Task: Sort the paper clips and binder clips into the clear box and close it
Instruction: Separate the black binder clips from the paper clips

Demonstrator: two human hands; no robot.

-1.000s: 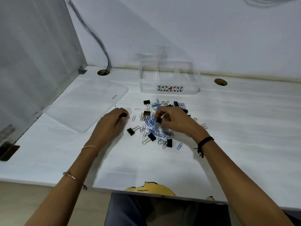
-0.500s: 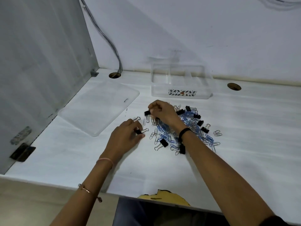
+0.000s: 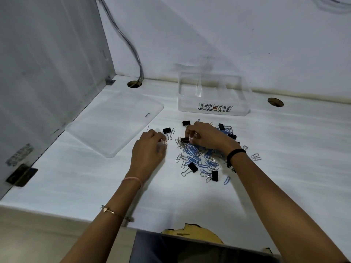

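Observation:
A pile of blue and silver paper clips (image 3: 197, 158) mixed with black binder clips (image 3: 193, 167) lies mid-desk. Behind it stands the empty clear box (image 3: 214, 111) with a leaf pattern on its front wall. Its clear lid (image 3: 114, 122) lies flat to the left. My right hand (image 3: 207, 137) rests on the pile, fingertips pinched at a black binder clip (image 3: 183, 139). My left hand (image 3: 150, 149) is left of the pile with its fingers curled. Its tips lie just short of a lone binder clip (image 3: 167, 130). The tips are blurred, so any hold is unclear.
A grey partition (image 3: 47, 63) walls the left side, with a black bracket (image 3: 21, 174) at its foot. Cables drop into a desk hole (image 3: 134, 84); a second hole (image 3: 275, 102) lies right of the box. The front edge is chipped (image 3: 190, 229).
The view has shifted. My left hand moved up beside the pile's upper left, where a binder clip now lies on the desk. My right hand moved back onto the pile.

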